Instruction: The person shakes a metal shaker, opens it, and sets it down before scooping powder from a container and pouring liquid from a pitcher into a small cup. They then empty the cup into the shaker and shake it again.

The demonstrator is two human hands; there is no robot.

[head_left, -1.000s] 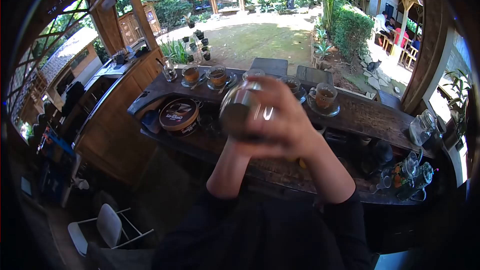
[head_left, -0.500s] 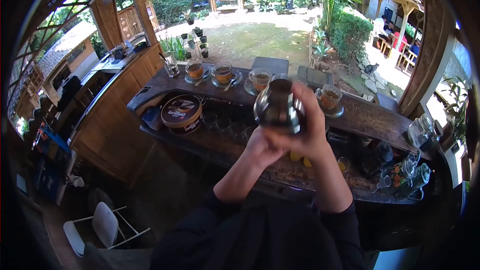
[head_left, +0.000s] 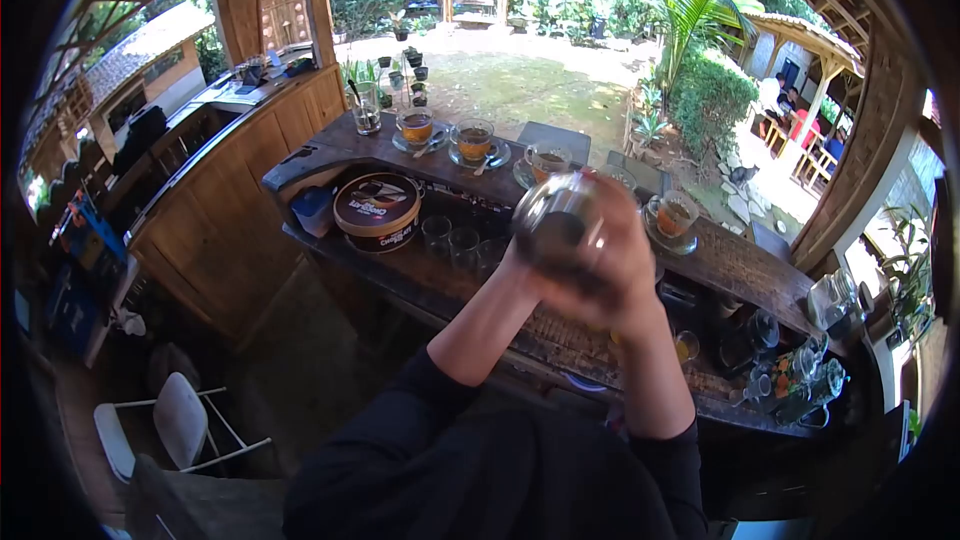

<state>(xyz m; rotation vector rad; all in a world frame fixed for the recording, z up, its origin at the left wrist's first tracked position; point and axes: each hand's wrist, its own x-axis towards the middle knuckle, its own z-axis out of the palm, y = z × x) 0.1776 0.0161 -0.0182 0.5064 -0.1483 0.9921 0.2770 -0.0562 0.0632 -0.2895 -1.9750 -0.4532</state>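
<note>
Close in front of me, a rounded glass jar with something dark in it is held up in both hands; motion blurs it. My right hand wraps around its right side, fingers over the top. My left hand is closed at its lower side, partly hidden by the jar. Behind the jar, glass cups of amber drink stand on saucers along the counter's upper ledge: one cup at the left, another cup beside it, and a cup to the right of my hands.
A round chocolate tub sits on the lower shelf, with small empty glasses beside it. Glass jugs and a lying jar are at the right end. A folding chair stands lower left.
The jar has tilted and turned between my hands, and my right hand has swung over it. My head view has shifted slightly, so the counter appears lower and to the right on the left side.
</note>
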